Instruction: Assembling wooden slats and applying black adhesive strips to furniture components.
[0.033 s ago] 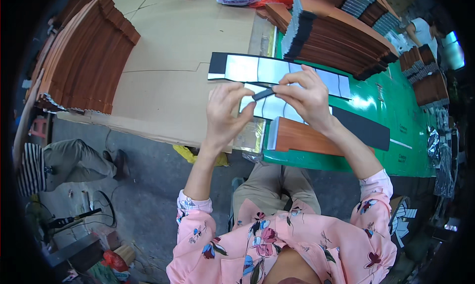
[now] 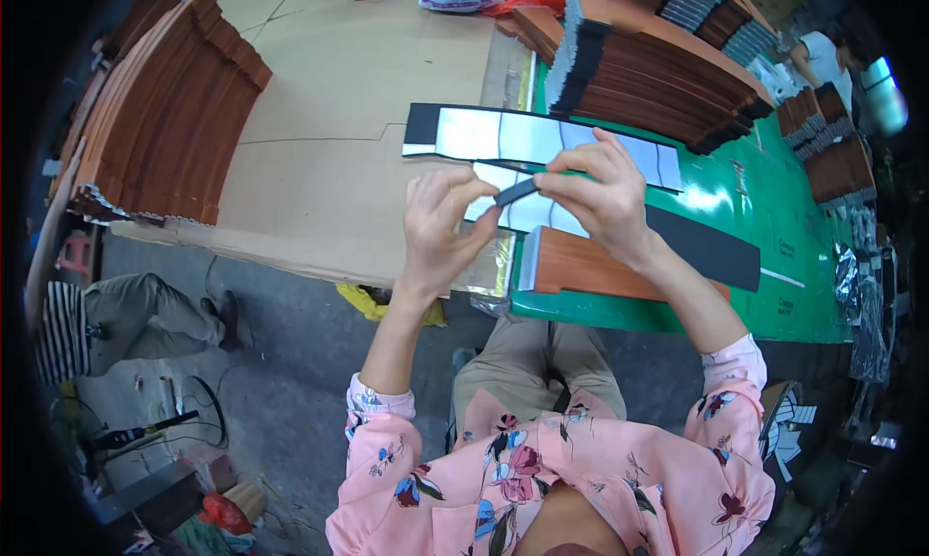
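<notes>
A short dark grey strip (image 2: 516, 190) is held up between my hands, tilted with its right end higher. My left hand (image 2: 440, 229) has its left end between thumb and forefinger. The right end is pinched by the fingertips of my right hand (image 2: 602, 203). Beneath them lies a dark panel (image 2: 704, 248) with shiny white sections, partly covered by my hands and forearm. A similar long panel with shiny white sections (image 2: 469, 133) lies just beyond it. Nearer me is a reddish-brown board (image 2: 581, 264) with a pale end, crossed by my right forearm.
Stacked brown boards (image 2: 179, 120) stand at the left, and another stack (image 2: 658, 82) stands at the back right. Brown cardboard (image 2: 329, 183) covers the left of the table; a green surface (image 2: 735, 193) covers the right. Another person's legs (image 2: 155, 324) show at the left.
The view has shifted very slightly. Both hands keep hold of the dark strip, which is turned a little between the fingers.
</notes>
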Action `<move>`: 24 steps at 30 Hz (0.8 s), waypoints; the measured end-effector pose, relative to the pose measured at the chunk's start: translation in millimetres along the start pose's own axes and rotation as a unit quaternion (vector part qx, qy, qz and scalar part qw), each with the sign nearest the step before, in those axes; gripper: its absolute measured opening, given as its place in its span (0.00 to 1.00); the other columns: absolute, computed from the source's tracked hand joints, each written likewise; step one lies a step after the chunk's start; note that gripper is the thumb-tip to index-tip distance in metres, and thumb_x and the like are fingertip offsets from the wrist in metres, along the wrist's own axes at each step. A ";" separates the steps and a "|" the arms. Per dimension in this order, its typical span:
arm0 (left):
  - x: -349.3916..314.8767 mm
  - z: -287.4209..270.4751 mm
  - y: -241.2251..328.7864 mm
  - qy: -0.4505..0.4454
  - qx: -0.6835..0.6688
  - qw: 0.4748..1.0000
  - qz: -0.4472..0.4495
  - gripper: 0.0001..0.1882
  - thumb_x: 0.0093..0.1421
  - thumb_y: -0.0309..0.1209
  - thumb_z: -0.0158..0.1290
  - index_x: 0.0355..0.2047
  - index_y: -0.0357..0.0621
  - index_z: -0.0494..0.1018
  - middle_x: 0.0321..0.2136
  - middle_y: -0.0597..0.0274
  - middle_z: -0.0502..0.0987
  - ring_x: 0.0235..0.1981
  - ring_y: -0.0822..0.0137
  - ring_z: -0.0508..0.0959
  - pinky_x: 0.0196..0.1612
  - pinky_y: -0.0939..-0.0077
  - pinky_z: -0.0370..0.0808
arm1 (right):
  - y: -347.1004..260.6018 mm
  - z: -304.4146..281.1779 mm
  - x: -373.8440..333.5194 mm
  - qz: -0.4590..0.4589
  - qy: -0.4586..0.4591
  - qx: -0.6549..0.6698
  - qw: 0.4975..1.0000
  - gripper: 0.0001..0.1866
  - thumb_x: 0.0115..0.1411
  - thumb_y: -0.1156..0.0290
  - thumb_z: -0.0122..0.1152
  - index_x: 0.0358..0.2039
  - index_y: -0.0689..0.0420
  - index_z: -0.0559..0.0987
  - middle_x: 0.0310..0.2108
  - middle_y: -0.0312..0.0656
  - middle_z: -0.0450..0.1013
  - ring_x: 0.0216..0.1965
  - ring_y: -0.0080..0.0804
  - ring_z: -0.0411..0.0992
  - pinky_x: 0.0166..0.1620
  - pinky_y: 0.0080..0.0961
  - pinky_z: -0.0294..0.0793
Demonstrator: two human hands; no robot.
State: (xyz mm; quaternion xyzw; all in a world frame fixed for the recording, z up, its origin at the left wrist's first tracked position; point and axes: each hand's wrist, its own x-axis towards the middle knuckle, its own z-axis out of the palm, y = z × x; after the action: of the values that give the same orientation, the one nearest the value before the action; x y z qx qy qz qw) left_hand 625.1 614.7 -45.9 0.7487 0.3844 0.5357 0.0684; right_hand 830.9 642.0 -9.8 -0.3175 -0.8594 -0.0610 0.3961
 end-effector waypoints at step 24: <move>-54.1 4.0 146.1 0.023 0.105 0.981 0.163 0.09 0.39 0.26 0.55 0.24 0.48 0.69 0.25 0.71 0.70 0.23 0.73 0.71 0.30 0.73 0.57 | -75.3 -119.7 -97.7 0.156 -0.109 0.220 0.957 0.10 0.43 0.80 0.61 0.30 0.58 0.79 0.34 0.41 0.72 0.40 0.37 0.69 0.51 0.35 0.64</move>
State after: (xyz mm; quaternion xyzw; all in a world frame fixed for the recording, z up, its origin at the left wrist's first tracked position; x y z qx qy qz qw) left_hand 694.9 479.3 -13.0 0.7916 0.3128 0.5138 -0.1073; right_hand 910.4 491.2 12.1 -0.3573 -0.8292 0.2270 0.3649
